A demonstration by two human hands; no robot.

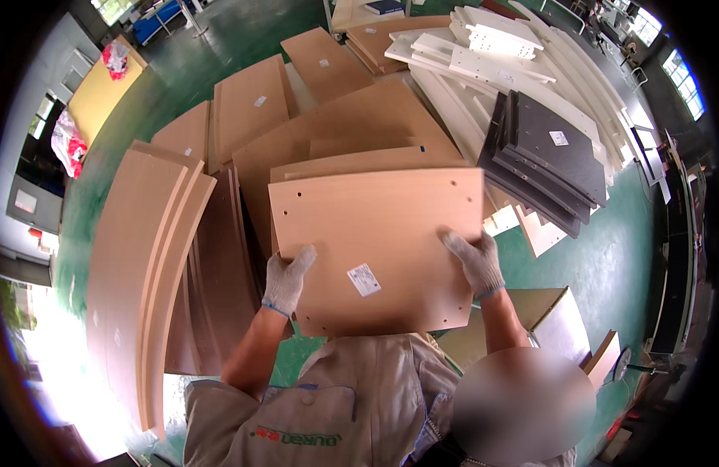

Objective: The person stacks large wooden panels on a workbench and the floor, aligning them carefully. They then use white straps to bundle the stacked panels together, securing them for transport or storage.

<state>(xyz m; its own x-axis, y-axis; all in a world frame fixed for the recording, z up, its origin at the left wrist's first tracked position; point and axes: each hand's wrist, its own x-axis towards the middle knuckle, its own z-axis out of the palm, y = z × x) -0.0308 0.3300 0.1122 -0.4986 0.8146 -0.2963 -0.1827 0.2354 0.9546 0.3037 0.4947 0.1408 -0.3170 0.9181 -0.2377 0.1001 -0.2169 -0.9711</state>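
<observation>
A flat, light-brown rectangular wooden panel (379, 249) with small drilled holes and a white sticker is held above stacked brown boards (328, 132). The gloved left hand (288, 278) and gloved right hand (476, 261) clasp its side edges, fingers curled over the top face.

A drilled panel (379, 249) sits in the middle, above a stack of similar boards (351, 132) that spreads behind it on the floor (608, 265). Long curved boards (137, 272) lie to its left. To the right lies a pile of slabs (546, 159) — behind that, a heap of long strips (499, 54).
</observation>
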